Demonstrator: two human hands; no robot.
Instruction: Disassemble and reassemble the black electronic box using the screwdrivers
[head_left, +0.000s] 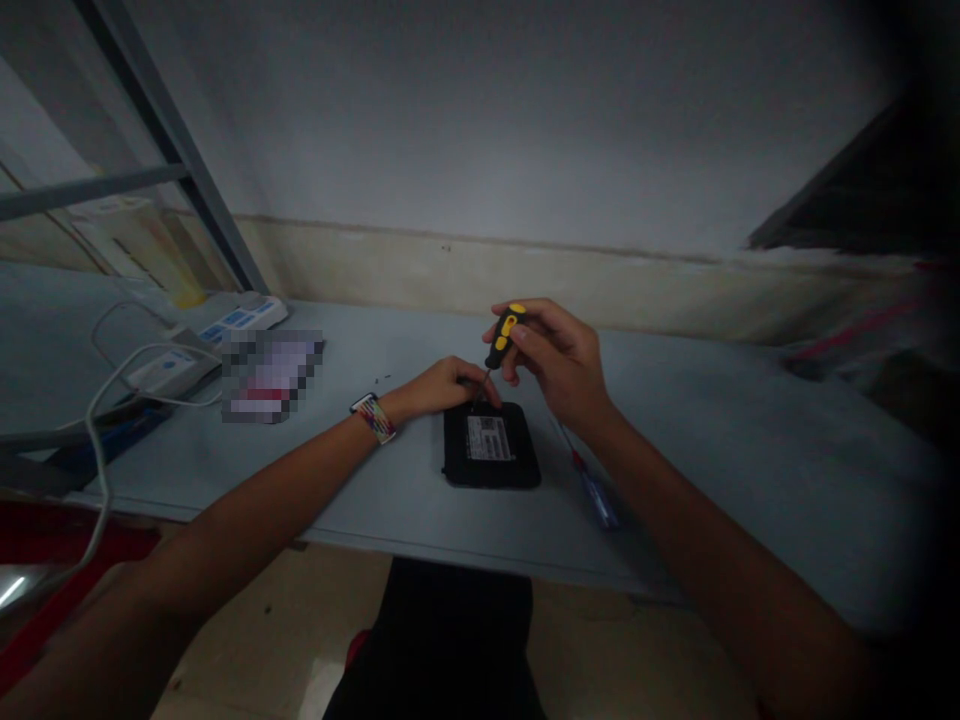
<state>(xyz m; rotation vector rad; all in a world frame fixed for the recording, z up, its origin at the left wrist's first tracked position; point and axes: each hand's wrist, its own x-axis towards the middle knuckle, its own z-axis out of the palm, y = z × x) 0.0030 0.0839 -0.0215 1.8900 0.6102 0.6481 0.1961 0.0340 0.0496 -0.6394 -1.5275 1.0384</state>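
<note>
A flat black box (529, 440) with a white label (491, 438) lies on the table in front of me. My right hand (559, 360) is closed round the black-and-yellow handle of a screwdriver (504, 338), held upright with a slight tilt. Its thin shaft points down at the far edge of the box; the tip is hidden. At that same edge is my left hand (450, 385), its bent fingers close around the lower shaft. Whether they pinch the shaft or the box cannot be made out. A second screwdriver (598, 500) with a clear blue handle lies right of the box, beneath my right forearm.
Left on the table are a blurred-out flat item (271, 378), a white power strip (244, 318) with cables (101, 440), and a yellowish clear container (154, 250). Small dark bits (382, 379) lie near my left wrist. A metal frame (180, 150) rises at left; a wall (480, 140) stands behind.
</note>
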